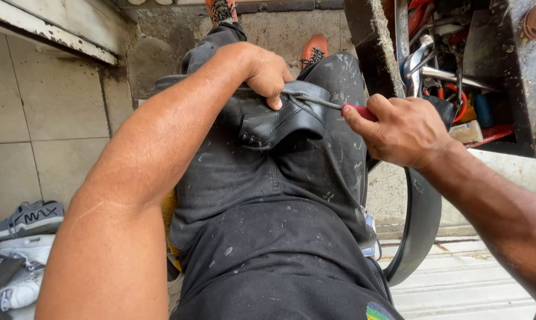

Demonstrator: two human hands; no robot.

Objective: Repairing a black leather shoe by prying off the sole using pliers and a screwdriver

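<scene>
A black leather boot (pixel 280 118) is held across the lap, on the thighs of dusty dark trousers (pixel 262 195), sole edge turned toward the camera.

Handling, as judged: the upper looks soft enough to buckle under pressure, while the treaded rubber sole appears stiff. Moderate weight is assumed. The firmest hold would seem to be over the upper near the sole seam, where the leather is backed by the sole; the smooth leather could slip if gripped loosely.

Left hand (pixel 262 71): closed down over the top of the boot, fingers curled, thumb pressed onto the upper close to the sole edge. The boot is pinned against the thigh by this hand.

Right hand (pixel 398 127): clenched around a red-handled tool (pixel 358 111), thumb and forefinger pinching the handle near its front. A thin metal shaft (pixel 318 102) runs from the handle to the boot's edge just beside the left thumb. Whether the tip is inside the leather cannot be told.

Surroundings: a dark open toolbox (pixel 511 77) is seen at upper right, crowded with metal and red-handled tools. A black rubber strip (pixel 419 231) curves down below the right wrist. Grey and white sneakers (pixel 25 249) lie on the tiled floor (pixel 48 118) at lower left. Orange shoes (pixel 315 48) are worn on the feet, far end of the legs.
</scene>
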